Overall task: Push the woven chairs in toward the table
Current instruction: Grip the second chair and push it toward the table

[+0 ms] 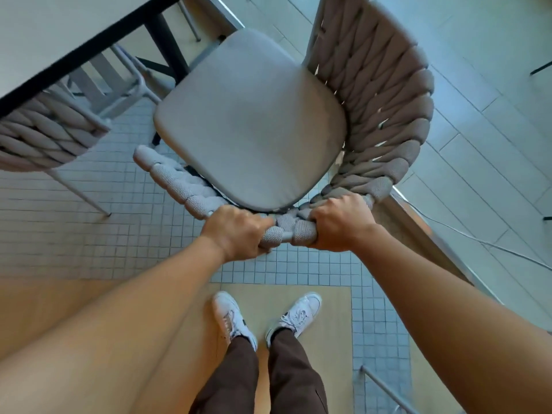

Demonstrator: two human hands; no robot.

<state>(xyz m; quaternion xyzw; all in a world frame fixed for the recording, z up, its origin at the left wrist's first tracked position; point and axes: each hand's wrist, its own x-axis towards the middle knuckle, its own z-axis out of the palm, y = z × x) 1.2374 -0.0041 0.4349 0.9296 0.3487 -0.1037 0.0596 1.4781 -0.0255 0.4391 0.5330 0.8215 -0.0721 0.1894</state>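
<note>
A woven chair [385, 115] with a grey seat cushion [251, 121] stands right in front of me, its thick braided backrest curving from left round to the right. My left hand [236, 231] and my right hand [340, 222] both grip the top rail of that backrest, close together. The white table [59, 37] with a black edge fills the upper left; the cushion's far corner reaches near its dark leg. A second woven chair [44, 132] sits at the left, partly under the table.
Small square floor tiles lie under the chairs, with wood boards under my white shoes [233, 318]. A raised threshold strip [424, 234] and a white cable [478, 240] run along the right. A metal chair leg [385, 386] shows at the bottom right.
</note>
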